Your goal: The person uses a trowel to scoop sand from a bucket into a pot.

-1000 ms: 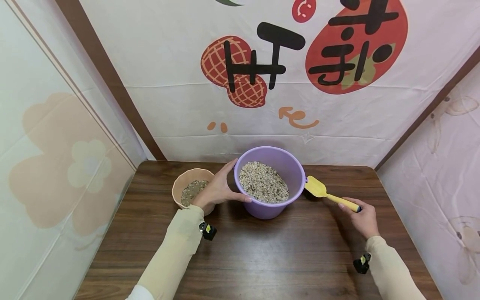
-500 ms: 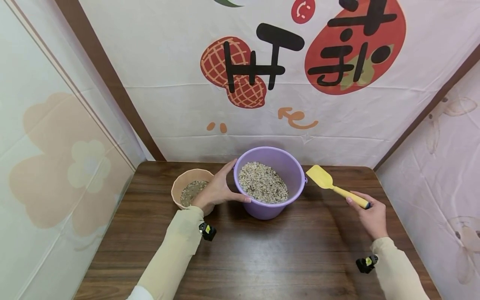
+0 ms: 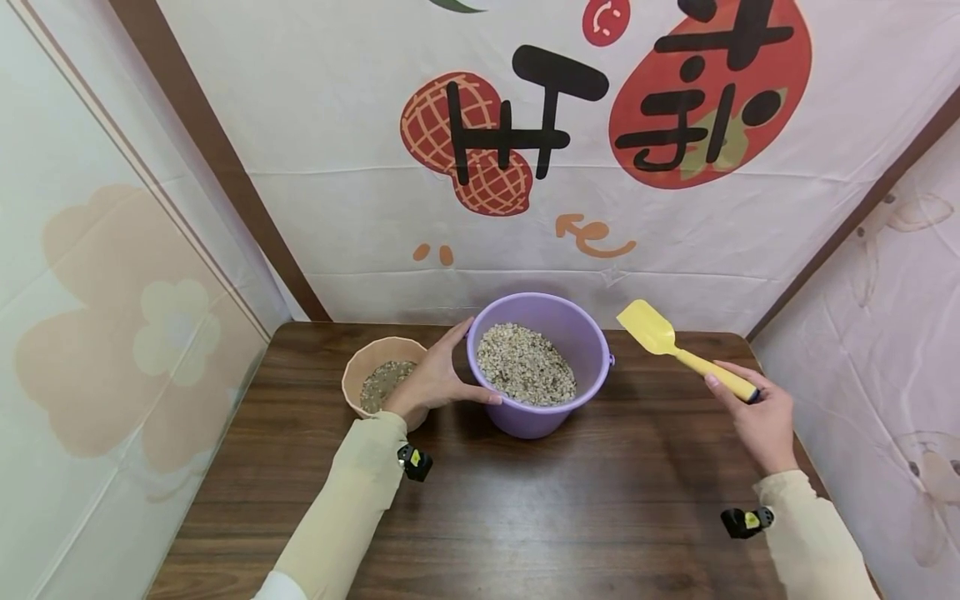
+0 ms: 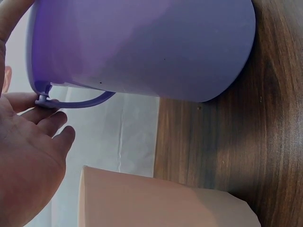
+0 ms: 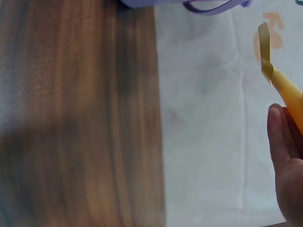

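A purple bucket point(image 3: 536, 421), partly filled with pale grain-like bits point(image 3: 525, 364), stands near the back of the table. My left hand point(image 3: 435, 383) holds its left side, thumb along the front rim, other fingers farther back. In the left wrist view fingertips touch the rim by the bucket's handle point(image 4: 87, 103). My right hand point(image 3: 761, 421) grips a small yellow scoop point(image 3: 651, 327) by its handle, raised right of the bucket and apart from it. No bits show on the scoop's blade. Under my left wrist a peach bowl point(image 3: 367, 358) with grey-brown bits is partly hidden.
The brown wooden table point(image 3: 525, 517) ends at a white printed cloth point(image 3: 352, 225) behind the bucket. More printed cloth point(image 3: 877, 333) hangs at the right, and another cloth point(image 3: 97, 292) at the left.
My right hand has moved right and lifted the scoop up and away from the bucket's right side. The left hand and the bucket have stayed put.
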`<state>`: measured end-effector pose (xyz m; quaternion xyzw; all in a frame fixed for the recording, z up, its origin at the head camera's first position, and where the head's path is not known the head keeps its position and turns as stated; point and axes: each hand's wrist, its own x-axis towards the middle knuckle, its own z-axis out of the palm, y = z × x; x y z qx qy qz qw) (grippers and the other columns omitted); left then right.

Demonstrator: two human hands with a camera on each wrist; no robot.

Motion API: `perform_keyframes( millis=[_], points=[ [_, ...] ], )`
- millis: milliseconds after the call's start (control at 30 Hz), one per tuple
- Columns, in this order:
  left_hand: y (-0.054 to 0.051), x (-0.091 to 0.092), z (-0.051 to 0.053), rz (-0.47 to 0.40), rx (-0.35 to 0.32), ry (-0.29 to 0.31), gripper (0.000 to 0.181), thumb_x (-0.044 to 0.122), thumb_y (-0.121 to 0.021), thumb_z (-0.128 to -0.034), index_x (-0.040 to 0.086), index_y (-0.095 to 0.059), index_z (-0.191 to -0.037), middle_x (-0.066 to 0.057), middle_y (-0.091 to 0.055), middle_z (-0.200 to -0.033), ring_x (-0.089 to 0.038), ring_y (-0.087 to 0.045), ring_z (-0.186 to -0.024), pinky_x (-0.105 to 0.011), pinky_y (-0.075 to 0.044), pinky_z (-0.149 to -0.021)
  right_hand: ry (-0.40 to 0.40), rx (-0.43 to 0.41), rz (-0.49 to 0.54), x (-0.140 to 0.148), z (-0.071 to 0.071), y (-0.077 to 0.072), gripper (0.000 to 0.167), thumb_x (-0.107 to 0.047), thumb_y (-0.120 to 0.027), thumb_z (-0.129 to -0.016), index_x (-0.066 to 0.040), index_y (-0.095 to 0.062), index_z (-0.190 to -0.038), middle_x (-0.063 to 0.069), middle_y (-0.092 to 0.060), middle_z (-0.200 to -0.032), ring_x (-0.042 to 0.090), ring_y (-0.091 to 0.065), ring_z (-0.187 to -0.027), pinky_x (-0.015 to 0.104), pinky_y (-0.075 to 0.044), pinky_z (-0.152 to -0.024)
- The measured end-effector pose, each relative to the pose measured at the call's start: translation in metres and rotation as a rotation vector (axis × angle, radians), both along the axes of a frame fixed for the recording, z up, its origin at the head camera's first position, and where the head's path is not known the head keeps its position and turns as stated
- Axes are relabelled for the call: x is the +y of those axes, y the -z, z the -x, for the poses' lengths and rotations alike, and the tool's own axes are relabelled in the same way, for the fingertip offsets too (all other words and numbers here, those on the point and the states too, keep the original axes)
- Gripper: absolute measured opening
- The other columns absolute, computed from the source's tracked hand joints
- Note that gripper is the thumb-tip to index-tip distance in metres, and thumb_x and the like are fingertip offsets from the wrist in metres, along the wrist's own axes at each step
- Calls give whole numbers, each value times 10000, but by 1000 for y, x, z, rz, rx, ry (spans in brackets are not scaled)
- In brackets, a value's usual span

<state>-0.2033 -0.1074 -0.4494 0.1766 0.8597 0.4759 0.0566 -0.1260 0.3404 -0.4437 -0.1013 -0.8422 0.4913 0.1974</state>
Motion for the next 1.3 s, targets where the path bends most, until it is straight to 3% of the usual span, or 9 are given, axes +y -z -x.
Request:
perform_keyframes(
  millis=[433,700,967,1167,1300],
  points=[
    [0,0,1,7,5,-1,1368,460,-1012,-531,148,-251,-1624,-65,-293,-1641,-253,-272,-1492,-482,-219,-1208,-86,76,-33,-18,5,-28,360,-76,-797,-888,18,-720,-1227,-55,-653,-833,131,-438,-657,227,-366,-515],
    [-2,0,-1,19,4,-7,1380,472,-1012,-520,144,-251,-1624,-69,-289,-1643,-262,-275,-1490,-488,-233,-1203,-222,97,-77,-29,9,-39,342,-108,-803,-890,-6,-734,-1209,-40,-687,-901,157,-461,-638,240,-389,-497],
    [-2,-1,-1,28,7,-13,1368,469,-1012,-524,145,-261,-1621,-75,-303,-1637,-283,-285,-1487,-502,-242,-1198,-353,113,-166,-47,16,-49,316,-73,-828,-857,-35,-762,-1163,54,-700,-895,120,-497,-630,217,-411,-491],
    [-2,0,-1,23,5,-9,1374,469,-1013,-521,148,-258,-1623,-70,-305,-1637,-279,-286,-1486,-502,-245,-1197,-416,89,-207,-59,22,-54,295,-119,-828,-868,-37,-766,-1144,84,-651,-756,55,-353,-505,232,-345,-415],
    [-1,0,-1,29,3,-13,1381,485,-1010,-517,149,-254,-1624,-70,-302,-1638,-280,-284,-1488,-506,-249,-1196,-452,72,-224,-66,28,-55,292,-137,-822,-877,-35,-763,-1144,79,-692,-824,69,-344,-518,243,-346,-431]
  ],
)
